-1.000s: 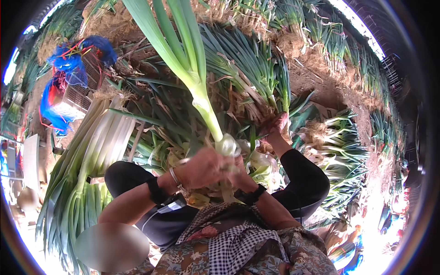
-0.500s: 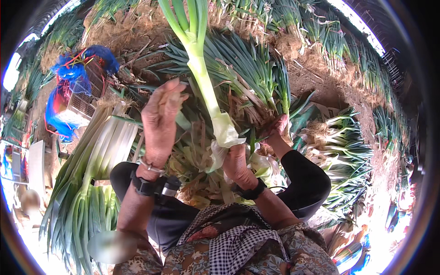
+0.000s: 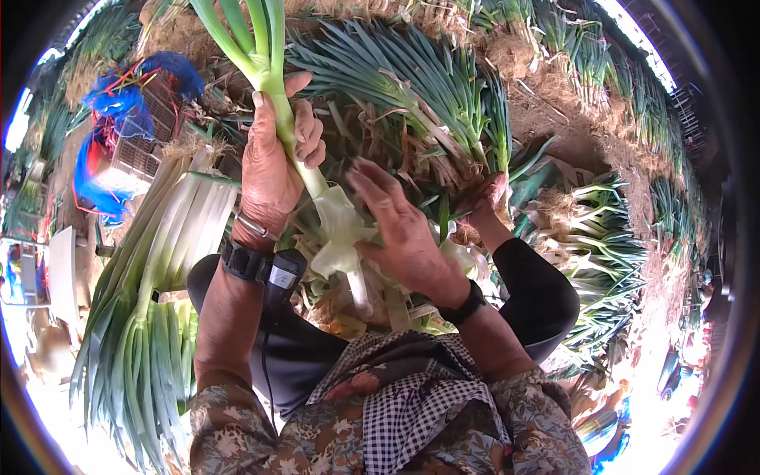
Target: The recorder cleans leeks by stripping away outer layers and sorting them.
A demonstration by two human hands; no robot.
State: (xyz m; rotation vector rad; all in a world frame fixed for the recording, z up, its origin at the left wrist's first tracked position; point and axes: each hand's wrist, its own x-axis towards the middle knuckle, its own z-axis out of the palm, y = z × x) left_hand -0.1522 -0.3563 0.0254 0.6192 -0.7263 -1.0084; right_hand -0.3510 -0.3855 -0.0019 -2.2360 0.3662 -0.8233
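Observation:
My left hand (image 3: 273,154) is wrapped round the pale shaft of a large green onion (image 3: 273,99), just under where its green leaves fork. The onion slants, leaves up and to the left. Lower on the shaft, a loosened translucent outer skin (image 3: 340,226) hangs in a ruffle, and the white root end sticks out below it. Beside that skin is my right hand (image 3: 404,237), fingers stretched out and apart. Its thumb is close to the skin; whether they touch I cannot tell.
Trimmed green onions (image 3: 170,229) lie stacked at left, with another pile (image 3: 594,245) at right. Untrimmed ones (image 3: 427,95) lie ahead, near my bare foot (image 3: 483,198). A crate (image 3: 150,142) with blue netting (image 3: 119,115) stands far left. Peeled scraps cover the ground between my legs.
My left hand, empty before, has closed round the onion's shaft. My right hand has let go of the lower end and opened. The onion has shifted left, its skin partly stripped down.

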